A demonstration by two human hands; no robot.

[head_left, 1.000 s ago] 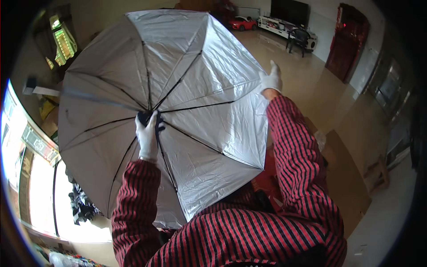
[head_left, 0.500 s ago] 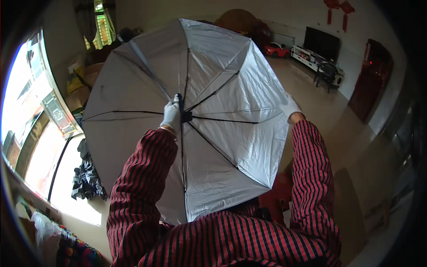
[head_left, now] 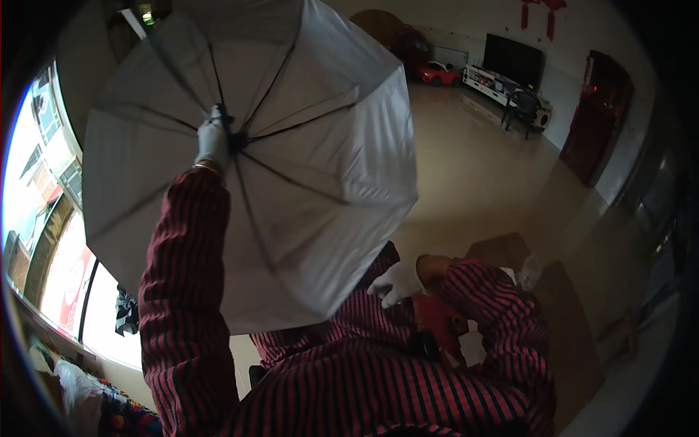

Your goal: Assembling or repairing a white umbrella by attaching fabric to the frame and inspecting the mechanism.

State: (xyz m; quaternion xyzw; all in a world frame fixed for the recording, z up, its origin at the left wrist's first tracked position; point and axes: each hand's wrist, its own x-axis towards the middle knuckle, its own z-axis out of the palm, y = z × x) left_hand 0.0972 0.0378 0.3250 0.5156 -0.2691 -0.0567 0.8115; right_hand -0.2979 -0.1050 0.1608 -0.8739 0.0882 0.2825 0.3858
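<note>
An opened umbrella (head_left: 291, 218) with a silver-grey inner lining and thin dark ribs fills the left and middle of the view. My left hand (head_left: 212, 140), in a white glove, is closed round its shaft by the dark hub (head_left: 237, 140). From there the shaft runs up and to the left, blurred. My right hand (head_left: 397, 282), also white-gloved, is off the umbrella, just beyond its lower right edge and over my striped clothing. Its fingers are apart and loosely bent, with nothing visible in them.
A brown cardboard piece (head_left: 561, 328) and a red object (head_left: 440, 328) lie close to my right arm. Bright glass doors (head_left: 69, 269) stand at the left. Farther back are a red toy car (head_left: 439, 73), a television (head_left: 513, 60) and a dark chair (head_left: 519, 113).
The umbrella has shifted left and up with my left hand. My right hand has let go of the canopy's right edge and come down toward my lap.
</note>
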